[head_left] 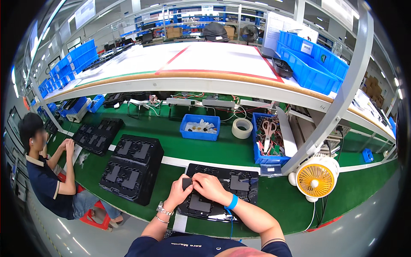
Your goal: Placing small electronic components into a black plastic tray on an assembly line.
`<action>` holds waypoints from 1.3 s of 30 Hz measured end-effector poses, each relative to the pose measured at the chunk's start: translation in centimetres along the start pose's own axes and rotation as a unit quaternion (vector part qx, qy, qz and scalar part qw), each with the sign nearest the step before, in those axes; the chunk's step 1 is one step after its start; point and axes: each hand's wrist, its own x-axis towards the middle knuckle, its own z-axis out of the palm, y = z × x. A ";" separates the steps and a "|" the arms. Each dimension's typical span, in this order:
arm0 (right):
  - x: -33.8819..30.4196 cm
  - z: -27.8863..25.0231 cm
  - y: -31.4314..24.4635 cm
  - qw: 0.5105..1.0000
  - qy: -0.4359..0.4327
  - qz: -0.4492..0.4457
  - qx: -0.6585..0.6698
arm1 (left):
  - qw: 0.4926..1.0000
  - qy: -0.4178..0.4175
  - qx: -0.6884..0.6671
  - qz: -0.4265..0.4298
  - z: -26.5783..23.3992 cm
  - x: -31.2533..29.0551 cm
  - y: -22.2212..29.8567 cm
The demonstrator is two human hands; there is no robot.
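Note:
In front of me lies a black molded plastic tray (246, 201) with dark grey rectangular pieces in its recesses. My left hand (178, 191), wearing a metal watch and a bracelet, pinches a small dark flat rectangular piece (186, 183) above the tray's left part. My right hand (209, 187), with a blue wrist strap (232, 201) and cord, is closed at the right edge of that piece. Its fingertips are partly hidden, so whether they grip the piece or something on it is unclear. One grey rectangle (200, 204) sits in the tray just below my hands.
Left of me rises a stack of similar black trays (147, 180). Beyond my hands stand a blue bin of small parts (200, 136), a tape roll (242, 128) and a blue bin with scissors (268, 132). A yellow-white fan (314, 182) stands right. A seated co-worker (51, 175) works at far left.

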 end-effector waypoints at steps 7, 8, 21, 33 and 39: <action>0.0 0.1 0.3 1.000 -0.002 0.014 0.024 | 1.000 0.000 -0.006 0.013 -0.1 0.1 0.0; 0.0 0.1 0.4 1.000 -0.002 0.015 0.026 | 1.000 0.000 -0.005 0.015 0.0 0.1 0.0; 0.2 -0.1 0.1 0.998 -0.024 0.041 0.035 | 1.000 -0.004 -0.015 0.008 0.0 -0.1 -0.1; 0.1 -0.4 -0.1 0.997 -0.032 0.048 0.047 | 1.000 -0.004 -0.016 0.008 0.0 -0.2 -0.1; 0.1 -0.4 -0.1 0.998 -0.035 0.031 0.035 | 1.000 -0.005 -0.020 0.006 -0.1 -0.3 -0.2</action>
